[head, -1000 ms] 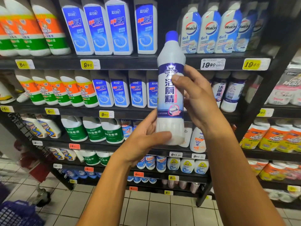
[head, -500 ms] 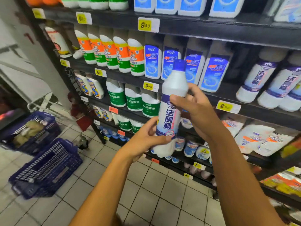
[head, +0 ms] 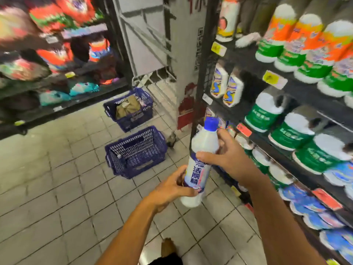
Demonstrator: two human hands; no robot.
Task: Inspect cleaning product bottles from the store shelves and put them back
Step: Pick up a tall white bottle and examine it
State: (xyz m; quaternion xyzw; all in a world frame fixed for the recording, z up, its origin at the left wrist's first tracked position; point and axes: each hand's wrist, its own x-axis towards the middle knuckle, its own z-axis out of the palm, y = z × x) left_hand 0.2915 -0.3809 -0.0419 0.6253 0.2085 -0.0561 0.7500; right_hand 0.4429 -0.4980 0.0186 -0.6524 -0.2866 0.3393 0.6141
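White bottle (head: 200, 165) with blue cap, held tilted over the tiled floor (head: 57, 188), left of the shelves (head: 286, 104). Left hand (head: 170, 190) grip wraps its lower body; right hand (head: 227, 155) grip clasps its shoulder. Two blue baskets (head: 133, 152) beyond.

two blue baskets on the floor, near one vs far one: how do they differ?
The near basket shows only bare mesh inside, while the far basket holds a bundle of tan, crumpled material. The near basket lies closer to the held bottle and looks larger in the view; the far basket lies further along the aisle, towards the white wire rack. Both are dark blue plastic mesh and rest on the tiled floor.
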